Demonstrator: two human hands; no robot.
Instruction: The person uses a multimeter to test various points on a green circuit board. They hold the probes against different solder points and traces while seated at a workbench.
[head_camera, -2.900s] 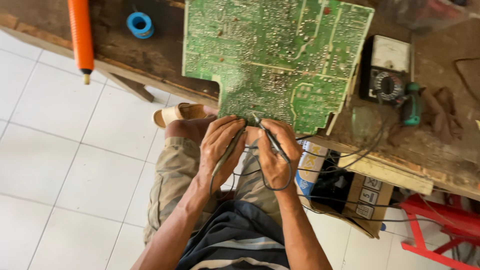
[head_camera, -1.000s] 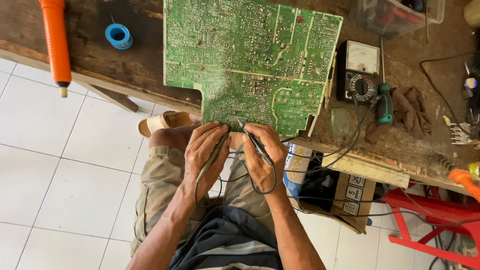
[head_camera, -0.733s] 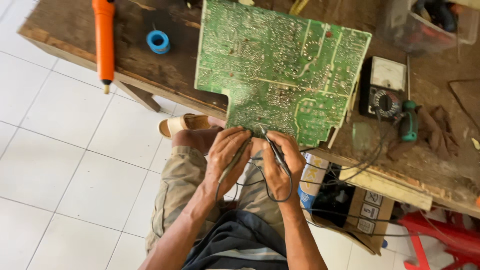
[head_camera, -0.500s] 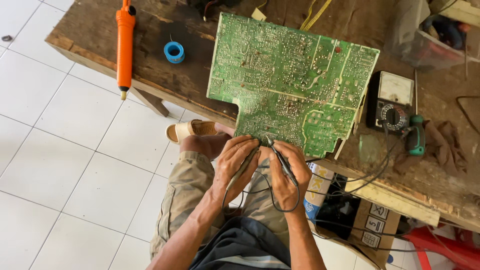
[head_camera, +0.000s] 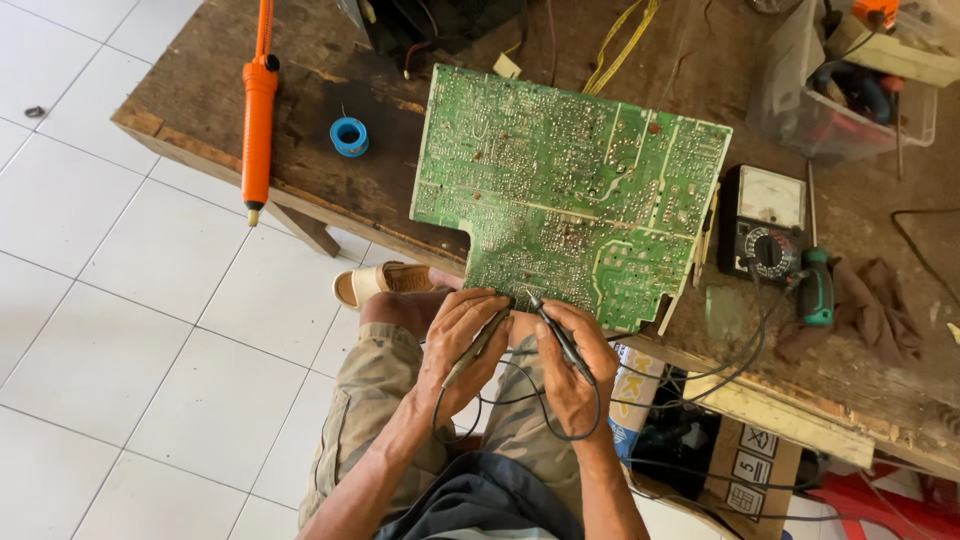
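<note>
A large green circuit board (head_camera: 565, 190) lies solder side up on a worn wooden bench (head_camera: 330, 190), its near edge overhanging the bench. My left hand (head_camera: 462, 335) grips a thin test probe (head_camera: 478, 345) whose tip touches the board's near edge. My right hand (head_camera: 570, 360) grips a second black probe (head_camera: 555, 330), its tip on the same edge close beside the first. Black leads (head_camera: 700, 375) loop from both probes to an analog multimeter (head_camera: 762, 230) at the board's right.
An orange desoldering pump (head_camera: 257, 120) and a blue solder spool (head_camera: 349, 137) lie on the bench's left. A green-handled tool (head_camera: 815, 290), a brown rag (head_camera: 880, 310) and a clear plastic box (head_camera: 830, 100) sit right. Cardboard boxes (head_camera: 740, 460) stand under the bench on white tiled floor.
The view has shifted, so the bench and board sit lower and further right in frame. Both hands stay at the board's near edge with the probes.
</note>
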